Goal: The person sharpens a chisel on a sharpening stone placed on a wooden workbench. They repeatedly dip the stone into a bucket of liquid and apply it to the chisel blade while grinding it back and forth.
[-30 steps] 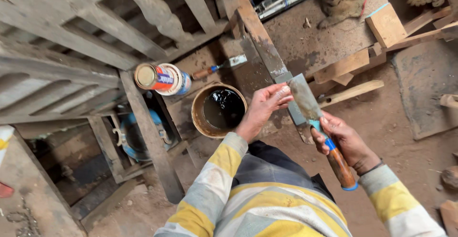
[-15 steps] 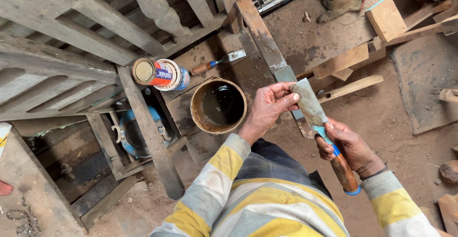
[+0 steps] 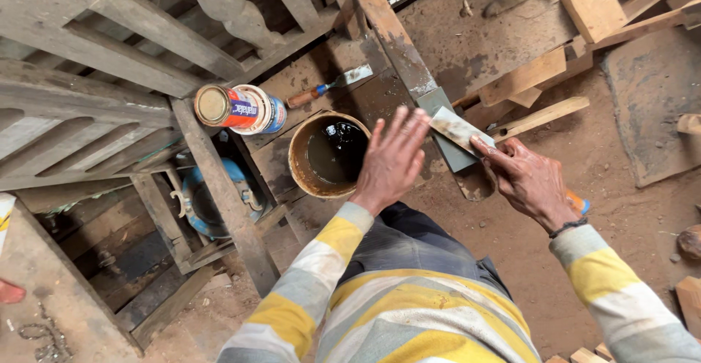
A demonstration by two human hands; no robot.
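**Putty knife held over a grey-coated rail, filler pot just beside**

Head view. A putty knife point(image 3: 456, 128) is gripped in the right hand point(image 3: 527, 180), the fingers closed round its orange-and-blue handle, whose end shows behind the wrist, and the forefinger laid along the blade. The blade tip rests on a slanted wooden rail point(image 3: 398, 49), at a patch already coated grey. The left hand point(image 3: 391, 160) is held flat and spread wide, nothing in it, fingertips next to the blade; whether they touch it cannot be told. Just to the left of that hand stands a round pot point(image 3: 328, 155) of dark, wet filler, its rim crusted brown. A second putty knife point(image 3: 328, 87) lies beyond the pot, and a tin can point(image 3: 239, 107) lies on its side on a wooden frame point(image 3: 219, 188).

Risk, as judged: the open pot sits close to the left forearm and could be knocked or tipped by a sleeve; fingers so near the blade edge could be nicked or smeared; wet filler could be dragged off the rail by a careless pass.

The floor point(image 3: 642, 209) is bare packed earth, dusty and stained. Offcuts of timber point(image 3: 522, 78) lie scattered to the right, and unfinished slatted furniture fills the left.
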